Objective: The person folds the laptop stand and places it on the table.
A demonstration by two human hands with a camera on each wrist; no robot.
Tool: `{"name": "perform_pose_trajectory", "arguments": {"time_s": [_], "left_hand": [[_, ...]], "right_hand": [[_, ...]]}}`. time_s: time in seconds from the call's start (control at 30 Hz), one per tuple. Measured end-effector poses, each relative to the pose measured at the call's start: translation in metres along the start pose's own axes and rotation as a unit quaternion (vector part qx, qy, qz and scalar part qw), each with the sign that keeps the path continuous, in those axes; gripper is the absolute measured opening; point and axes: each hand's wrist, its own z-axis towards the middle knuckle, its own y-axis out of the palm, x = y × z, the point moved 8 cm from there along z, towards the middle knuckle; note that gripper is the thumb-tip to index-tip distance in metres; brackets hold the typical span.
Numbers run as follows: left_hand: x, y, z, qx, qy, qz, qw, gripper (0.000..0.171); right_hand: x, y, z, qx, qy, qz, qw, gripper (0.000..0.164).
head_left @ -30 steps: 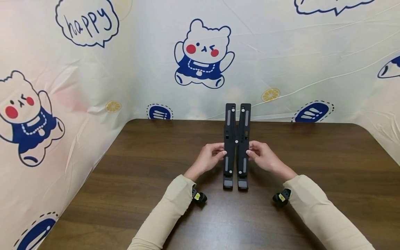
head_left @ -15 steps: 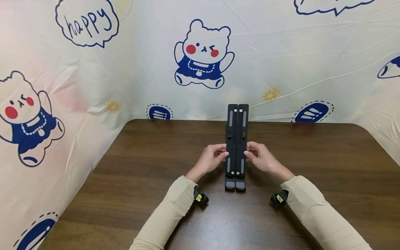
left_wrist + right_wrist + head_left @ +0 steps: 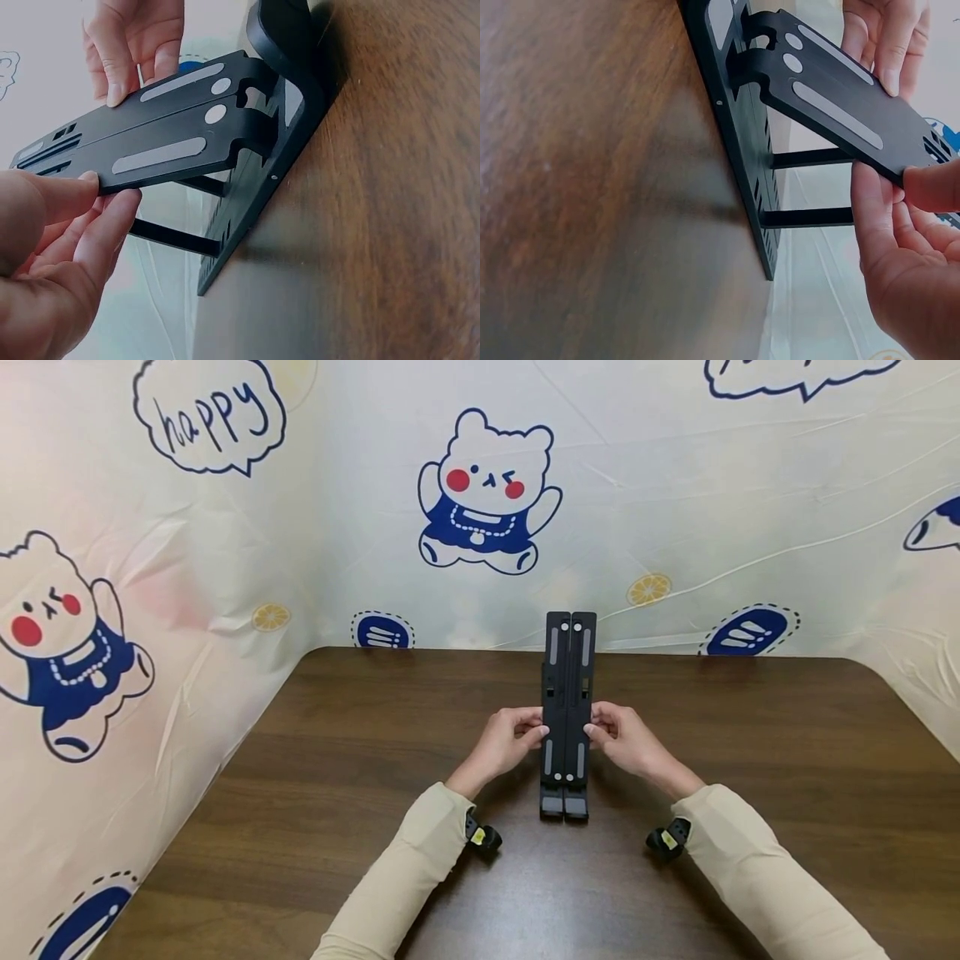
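A black folding laptop stand (image 3: 566, 718) stands on the table, its two long halves side by side with only a thin seam between them. Grey pads and round dots mark its top. In the left wrist view the upper plates of the stand (image 3: 150, 139) tilt up from the base, and thin struts hold them. My left hand (image 3: 505, 742) pinches the left edge between thumb and fingers. On the opposite edge, my right hand (image 3: 628, 739) pinches in the same way; the right wrist view shows its thumb above and fingers below the plate of the stand (image 3: 840, 97).
The brown wooden table (image 3: 360, 760) reaches to a printed cloth backdrop (image 3: 637, 460) at the back and sides. Small black cameras sit at both wrists, such as the left wrist camera (image 3: 483, 837).
The two halves of the laptop stand came together from a visible gap to side by side, as both hands moved inward. During the last half second hardly anything moved.
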Motion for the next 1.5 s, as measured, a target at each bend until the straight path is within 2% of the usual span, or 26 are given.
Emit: {"name": "perform_pose_trajectory", "arguments": {"time_s": [0.13,0.23,0.33,0.4,0.5,0.6,0.67,0.73,0.83,0.97,1.03,1.07,1.2,1.3,1.5], "left_hand": [[0.003,-0.002,0.000,-0.004,0.008,0.024,0.9997,0.024],[0.004,-0.004,0.000,-0.015,0.010,0.060,0.9980,0.024],[0.005,-0.010,-0.002,-0.016,0.007,0.076,0.9970,0.027],[0.008,-0.016,-0.005,0.000,0.012,0.059,0.9982,0.029],[0.016,-0.030,-0.009,0.050,0.039,0.023,0.9977,0.029],[0.024,-0.039,-0.016,0.087,0.063,-0.014,0.9941,0.028],[0.027,-0.038,-0.022,0.089,0.073,-0.038,0.9927,0.027],[0.032,-0.032,-0.028,0.069,0.080,-0.053,0.9930,0.027],[0.044,-0.017,-0.040,0.019,0.087,-0.065,0.9939,0.025],[0.058,0.003,-0.056,-0.049,0.085,-0.062,0.9932,0.022],[0.057,0.013,-0.060,-0.079,0.074,-0.056,0.9925,0.022],[0.055,0.017,-0.062,-0.090,0.072,-0.053,0.9919,0.021],[0.031,0.038,-0.062,-0.124,0.060,-0.043,0.9896,0.021],[0.015,0.049,-0.061,-0.136,0.061,-0.026,0.9885,0.021],[0.008,0.053,-0.062,-0.148,0.070,0.005,0.9865,0.019]], "right_hand": [[0.000,0.000,0.000,-0.002,0.006,0.003,1.000,0.006],[0.002,0.000,0.000,-0.018,0.012,0.014,1.000,0.010],[-0.001,-0.006,0.002,-0.039,0.014,0.020,0.999,0.020],[-0.006,-0.016,0.005,-0.046,0.010,0.012,0.999,0.029],[-0.019,-0.039,0.015,-0.037,0.007,-0.019,0.999,0.039],[-0.036,-0.065,0.031,-0.004,0.009,-0.060,0.998,0.045],[-0.048,-0.079,0.043,0.023,0.003,-0.078,0.997,0.045],[-0.060,-0.090,0.055,0.049,-0.011,-0.091,0.995,0.043],[-0.075,-0.097,0.071,0.073,-0.040,-0.118,0.990,0.037],[-0.083,-0.093,0.086,0.068,-0.053,-0.147,0.985,0.033],[-0.082,-0.090,0.091,0.059,-0.048,-0.144,0.987,0.031],[-0.082,-0.088,0.093,0.056,-0.047,-0.143,0.987,0.030],[-0.078,-0.083,0.098,0.049,-0.042,-0.132,0.989,0.026],[-0.074,-0.082,0.100,0.051,-0.039,-0.119,0.991,0.027],[-0.068,-0.080,0.101,0.058,-0.020,-0.075,0.995,0.026]]}}
